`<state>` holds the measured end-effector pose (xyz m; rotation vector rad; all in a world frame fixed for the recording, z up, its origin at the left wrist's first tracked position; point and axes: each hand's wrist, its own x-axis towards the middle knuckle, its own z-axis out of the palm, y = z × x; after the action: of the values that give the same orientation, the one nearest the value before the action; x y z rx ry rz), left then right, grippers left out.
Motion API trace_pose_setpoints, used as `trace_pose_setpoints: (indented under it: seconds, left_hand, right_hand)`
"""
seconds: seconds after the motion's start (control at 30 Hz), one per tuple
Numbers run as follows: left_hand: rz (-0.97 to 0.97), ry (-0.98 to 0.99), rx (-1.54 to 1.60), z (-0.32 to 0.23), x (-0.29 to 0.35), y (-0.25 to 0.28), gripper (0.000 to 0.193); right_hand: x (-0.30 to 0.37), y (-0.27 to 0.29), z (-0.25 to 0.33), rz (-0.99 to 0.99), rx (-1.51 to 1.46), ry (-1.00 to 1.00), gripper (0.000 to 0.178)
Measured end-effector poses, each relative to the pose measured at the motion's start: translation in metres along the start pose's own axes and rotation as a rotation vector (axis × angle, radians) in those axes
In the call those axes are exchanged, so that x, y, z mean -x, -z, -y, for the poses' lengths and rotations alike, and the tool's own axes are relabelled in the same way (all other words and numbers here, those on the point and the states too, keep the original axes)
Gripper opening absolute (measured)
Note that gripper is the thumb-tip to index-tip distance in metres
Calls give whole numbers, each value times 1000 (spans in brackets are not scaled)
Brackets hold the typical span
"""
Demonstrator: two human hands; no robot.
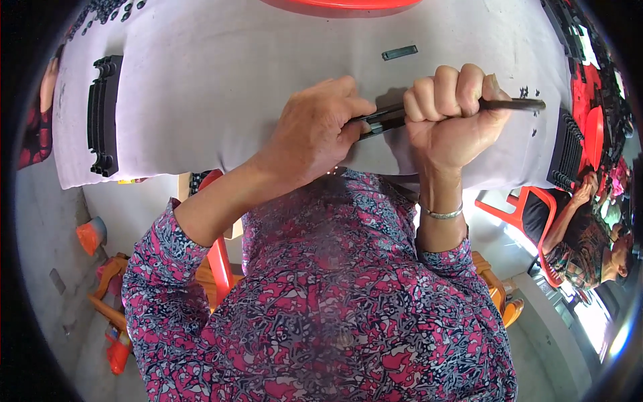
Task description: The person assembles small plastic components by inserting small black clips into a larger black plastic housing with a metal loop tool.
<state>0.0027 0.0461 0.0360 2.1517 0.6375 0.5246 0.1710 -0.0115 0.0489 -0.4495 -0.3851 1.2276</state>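
Note:
My right hand point(452, 114) is closed in a fist round a long dark tool point(526, 105), whose end sticks out to the right past my thumb. I cannot make out the tool's exact kind. With thumb and fingers pinched, my left hand point(315, 120) holds a narrow dark strip-like piece point(383, 123) with a shiny spot, which meets the tool between my hands. Where the two join is partly hidden by my fingers. Beyond my hands, a flat dark green-grey piece point(400, 53) lies on the pale tablecloth point(201, 80).
A black ridged rack point(105, 117) lies at the left, similar black parts point(568, 151) at the right edge. Tiny black bits point(524, 92) lie near my right hand. A red round tray point(341, 7) is at the far edge. Another person point(583, 234) sits at the right by a red chair point(552, 228).

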Motion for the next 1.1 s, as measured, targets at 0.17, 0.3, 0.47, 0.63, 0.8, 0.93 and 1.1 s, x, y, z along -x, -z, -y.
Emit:
trace_pose_setpoints:
  seconds: [0.17,0.3,0.47,0.63,0.8,0.93,1.1]
  left_hand:
    - [-17,-41,19,1,-1,0,25]
    - [-24,-57,18,2,-2,2,23]
    - [-16,-64,2,2,3,3,20]
    - [-2,-31,-6,2,2,2,20]
    - [-6,-11,19,3,1,2,20]
    - [-8,-15,15,4,0,1,21]
    - [-16,-16,20,3,0,1,21]
  right_hand:
    - [0,-3,0,-30,32,10,50]
    - [1,-2,1,-68,30,27,49]
    - [4,-1,1,-43,120,72,46]
    - [3,4,2,-4,69,83,46]
    - [2,-4,8,27,19,104,47]
    - [3,1,1,18,73,87,49]
    - [2,2,0,45,46,67,50]
